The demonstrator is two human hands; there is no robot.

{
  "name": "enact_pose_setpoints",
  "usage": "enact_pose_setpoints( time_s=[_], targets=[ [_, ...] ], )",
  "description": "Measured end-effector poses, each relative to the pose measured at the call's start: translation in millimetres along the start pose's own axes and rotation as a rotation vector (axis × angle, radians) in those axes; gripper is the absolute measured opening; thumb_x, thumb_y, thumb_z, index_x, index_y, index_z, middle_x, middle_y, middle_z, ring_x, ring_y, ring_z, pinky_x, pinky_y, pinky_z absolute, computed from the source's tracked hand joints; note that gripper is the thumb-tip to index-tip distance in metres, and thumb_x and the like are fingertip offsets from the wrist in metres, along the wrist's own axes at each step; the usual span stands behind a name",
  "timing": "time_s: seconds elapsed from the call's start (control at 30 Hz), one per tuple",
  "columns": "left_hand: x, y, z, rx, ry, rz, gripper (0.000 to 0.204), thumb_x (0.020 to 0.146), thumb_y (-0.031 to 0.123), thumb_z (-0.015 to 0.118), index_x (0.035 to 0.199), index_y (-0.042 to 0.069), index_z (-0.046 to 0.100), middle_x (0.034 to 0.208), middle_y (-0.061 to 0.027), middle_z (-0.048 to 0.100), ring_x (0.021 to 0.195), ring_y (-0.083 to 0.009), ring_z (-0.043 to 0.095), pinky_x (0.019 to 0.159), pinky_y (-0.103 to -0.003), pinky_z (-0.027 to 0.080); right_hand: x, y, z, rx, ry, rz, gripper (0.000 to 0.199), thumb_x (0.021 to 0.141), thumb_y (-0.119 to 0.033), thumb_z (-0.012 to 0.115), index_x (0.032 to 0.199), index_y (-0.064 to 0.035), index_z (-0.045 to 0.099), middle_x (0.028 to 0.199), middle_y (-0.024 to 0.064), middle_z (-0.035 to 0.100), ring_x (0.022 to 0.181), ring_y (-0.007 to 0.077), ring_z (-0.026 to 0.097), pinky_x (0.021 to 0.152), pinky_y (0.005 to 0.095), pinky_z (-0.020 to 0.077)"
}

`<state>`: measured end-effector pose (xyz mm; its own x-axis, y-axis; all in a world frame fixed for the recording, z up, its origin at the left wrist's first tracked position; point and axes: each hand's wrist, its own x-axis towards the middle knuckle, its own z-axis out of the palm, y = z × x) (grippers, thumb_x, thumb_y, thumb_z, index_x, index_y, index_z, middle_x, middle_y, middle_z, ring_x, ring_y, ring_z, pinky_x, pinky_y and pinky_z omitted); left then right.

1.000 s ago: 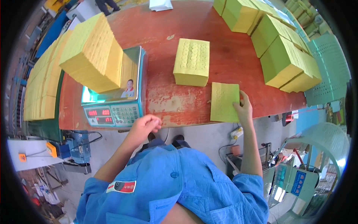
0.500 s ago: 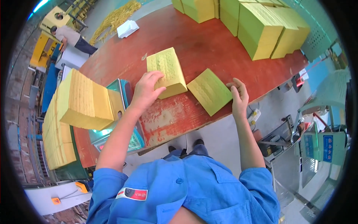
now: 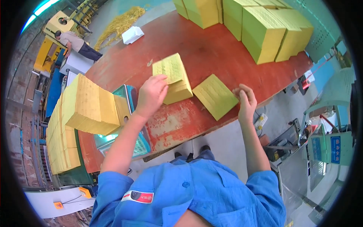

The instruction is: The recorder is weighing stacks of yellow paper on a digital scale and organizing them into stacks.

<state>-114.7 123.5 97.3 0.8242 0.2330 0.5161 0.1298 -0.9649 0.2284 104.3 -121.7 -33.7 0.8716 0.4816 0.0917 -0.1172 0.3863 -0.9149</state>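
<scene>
A stack of yellow paper sheets (image 3: pixel 179 92) with rows of embossed marks lies on the red table. My left hand (image 3: pixel 151 94) is closed on the near left edge of its top sheets (image 3: pixel 168 70), which sit raised and askew over the rest. To the right lies a lower pile of yellow paper (image 3: pixel 215 96), turned cornerwise. Beside that pile's right corner is my right hand (image 3: pixel 246 101), its fingers loosely bent, the thumb apart, and nothing visible in it.
A teal scale (image 3: pixel 141 145) at the left carries a tall yellow paper stack (image 3: pixel 94 106). More yellow blocks (image 3: pixel 262 36) stand at the far right of the red table (image 3: pixel 211 45). White folded paper (image 3: pixel 132 34) lies at the far edge. Another person (image 3: pixel 77 43) bends over a machine at far left.
My left hand has lifted and shifted the top sheets off the stack's near edge. My right hand has drawn slightly away from the right pile's corner. The whole view has shifted a little.
</scene>
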Motion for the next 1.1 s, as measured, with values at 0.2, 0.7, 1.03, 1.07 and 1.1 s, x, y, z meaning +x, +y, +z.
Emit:
enact_pose_setpoints(
  time_s=[0.2, 0.7, 1.03, 1.07, 1.1],
  targets=[
    [-39, 50, -24, 0.21, 0.089, 0.248, 0.014, 0.067, 0.004, 0.065, 0.079, -0.001, 0.062, 0.094, -0.016, 0.065, 0.094, -0.0297, 0.063, 0.085, -0.043, 0.05, -43, -45, 95, -0.05, -0.302, 0.457, 0.032, 0.1, -0.02, 0.048, 0.122, 0.0015, 0.057, 0.098, 0.0092, 0.064, 0.083, 0.0177, 0.065, 0.069, 0.0279, 0.0535],
    [-166, 29, -90, -1.685, 0.015, -1.071, 0.035, 0.092, 0.025, 0.066, 0.11, -0.004, 0.062, 0.098, -0.014, 0.065, 0.089, -0.0199, 0.064, 0.079, -0.028, 0.05, -161, -94, 198, -0.177, -0.498, 0.324, 0.04, 0.091, 0.003, 0.039, 0.13, 0.0065, 0.046, 0.105, 0.0144, 0.062, 0.077, 0.0159, 0.062, 0.058, 0.0278, 0.0521],
    [-175, 23, -183, -0.484, 0.291, -0.281, 0.011, 0.084, 0.007, 0.07, 0.082, 0.002, 0.06, 0.067, -0.0089, 0.058, 0.057, -0.0211, 0.058, 0.051, -0.033, 0.044, -196, -52, 268, -0.036, -0.456, 0.428, 0.036, 0.097, -0.004, 0.044, 0.132, 0.0009, 0.049, 0.115, 0.0084, 0.063, 0.096, 0.0148, 0.063, 0.08, 0.0282, 0.0524],
    [-177, 23, -184, -0.425, 0.316, -0.228, 0.013, 0.081, 0.006, 0.072, 0.08, 0.002, 0.059, 0.068, -0.0105, 0.058, 0.056, -0.0248, 0.058, 0.051, -0.035, 0.045, -198, -44, 267, -0.057, -0.446, 0.424, 0.036, 0.097, -0.004, 0.044, 0.132, 0.0009, 0.049, 0.115, 0.0084, 0.063, 0.096, 0.0148, 0.063, 0.08, 0.0282, 0.0524],
    [-181, 21, -185, -0.444, 0.322, -0.226, 0.013, 0.081, 0.006, 0.072, 0.08, 0.002, 0.059, 0.068, -0.0105, 0.058, 0.056, -0.0248, 0.058, 0.051, -0.035, 0.045, -200, -34, 267, -0.029, -0.475, 0.456, 0.036, 0.097, -0.004, 0.044, 0.132, 0.0009, 0.049, 0.116, 0.0086, 0.062, 0.099, 0.0157, 0.063, 0.082, 0.0294, 0.0526]
  ],
)
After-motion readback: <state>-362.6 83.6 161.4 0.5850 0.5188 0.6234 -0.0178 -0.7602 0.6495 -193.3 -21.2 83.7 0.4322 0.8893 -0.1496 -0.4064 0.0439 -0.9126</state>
